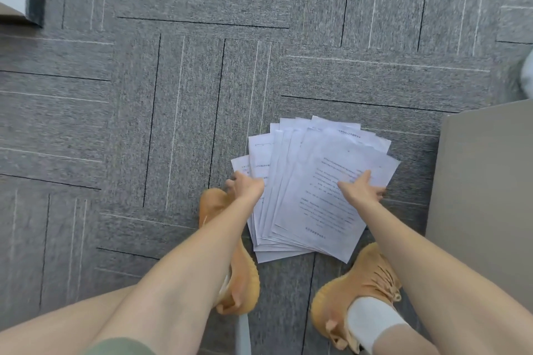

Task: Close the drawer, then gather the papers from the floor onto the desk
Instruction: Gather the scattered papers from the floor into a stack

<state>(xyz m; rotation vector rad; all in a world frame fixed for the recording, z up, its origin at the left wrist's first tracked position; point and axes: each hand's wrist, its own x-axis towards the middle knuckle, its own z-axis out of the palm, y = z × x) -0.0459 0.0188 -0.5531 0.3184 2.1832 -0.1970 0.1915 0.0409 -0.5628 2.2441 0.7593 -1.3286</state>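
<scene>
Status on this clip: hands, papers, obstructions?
Left hand and right hand open, flat on the fanned papers. Papers on the carpet, none lifted. Shoes close by, nothing blocking.

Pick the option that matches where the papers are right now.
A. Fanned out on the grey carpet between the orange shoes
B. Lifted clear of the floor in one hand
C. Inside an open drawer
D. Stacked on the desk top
A: the papers lie fanned on the grey carpet, with the left hand and right hand on their two sides, between the orange shoes.
</scene>
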